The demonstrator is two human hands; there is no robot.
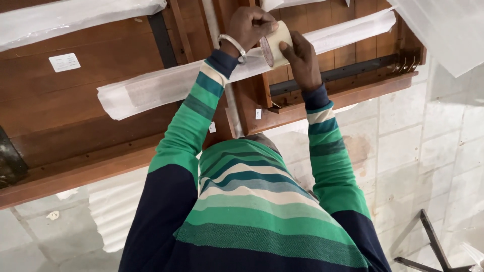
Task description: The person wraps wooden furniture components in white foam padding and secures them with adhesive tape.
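- Holding a cream-coloured roll of adhesive tape (275, 44) between both hands, up near the top edge of the view, above the dark brown wooden furniture panel (75, 116).
- Left hand (249, 27) curling over the roll's upper left, its grip closed on the rim, fingertips meeting the tape's outer face; silver metal bangle (233, 46) sitting at that wrist.
- Right hand (302, 60) bracing the roll from the right and below, its grip closed on the roll, thumb pressing its side.
- Roll's open core facing down-left toward the camera, its axis running diagonally, its round faces standing on edge.
- Lying just under the roll: a long strip of white foam wrapping (166, 88), its long axis crossing the panel from lower left to upper right.
- Panel's near edge running diagonally; beyond it, open room over the pale tiled floor (428, 151).
- Green, white and navy striped sleeves (201, 100) filling the lower middle.
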